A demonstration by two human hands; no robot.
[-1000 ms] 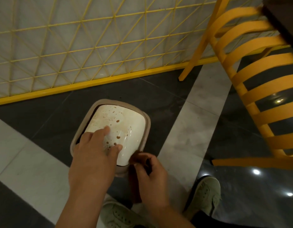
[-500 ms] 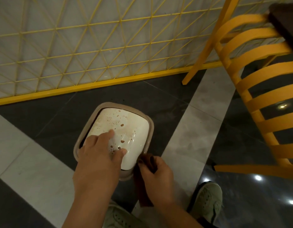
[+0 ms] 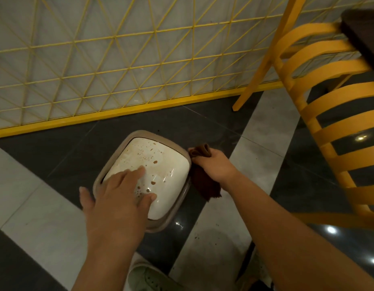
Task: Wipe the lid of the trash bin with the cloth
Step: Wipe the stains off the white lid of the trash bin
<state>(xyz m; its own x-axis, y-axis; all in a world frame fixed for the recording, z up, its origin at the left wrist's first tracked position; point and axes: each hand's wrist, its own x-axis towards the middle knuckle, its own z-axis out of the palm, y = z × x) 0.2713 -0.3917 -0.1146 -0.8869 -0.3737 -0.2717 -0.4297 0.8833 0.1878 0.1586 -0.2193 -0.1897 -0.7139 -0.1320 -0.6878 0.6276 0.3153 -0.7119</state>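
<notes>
The trash bin stands on the floor with a beige rim (image 3: 110,162) and a white domed lid (image 3: 161,164) spotted with brown stains. My left hand (image 3: 116,198) lies flat on the near left part of the lid, fingers spread. My right hand (image 3: 213,164) is at the bin's right edge, closed around a dark brown cloth (image 3: 205,183). The cloth hangs down beside the rim, and a fold of it sticks out above my fingers.
A yellow slatted chair (image 3: 329,122) stands close on the right, one leg (image 3: 253,80) reaching the floor behind the bin. A yellow wire-grid partition (image 3: 119,59) runs along the back. A dark tabletop corner (image 3: 362,34) is at top right. My shoes (image 3: 148,278) are below.
My right hand has carried the cloth from the bin's near edge round to its right side. My left hand has stayed on the lid.
</notes>
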